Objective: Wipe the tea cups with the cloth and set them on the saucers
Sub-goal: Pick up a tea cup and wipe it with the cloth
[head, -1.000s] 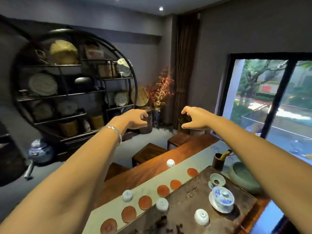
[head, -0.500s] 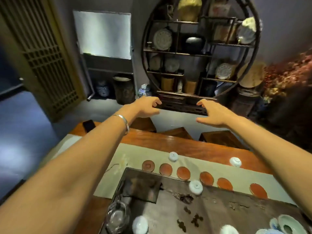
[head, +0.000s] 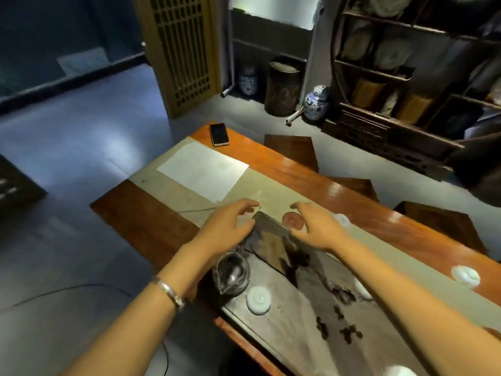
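Both hands lowered since earlier: left hand [head: 227,226] and right hand [head: 317,229] held over dark cloth [head: 273,245] on tabletop [head: 141,215], fingers spread, nothing gripped.

Views: one only, the head camera; no second view shares the scene.
Position: worn on the person's head, above the near long edge of the wooden table [head: 339,183].
Facing: forward and steeply down, toward 12 o'clock across the table to the floor and the lattice door [head: 181,50].
Nearness: close; both forearms enter from 6 o'clock, the left hand [head: 230,226] and right hand [head: 317,229] near frame centre.
Lens: wide-angle, edges bent; the table runs from 11 o'clock to 4 o'clock.
Far field: shelf unit [head: 406,71] at 2 o'clock.
Sharpness: some motion blur.
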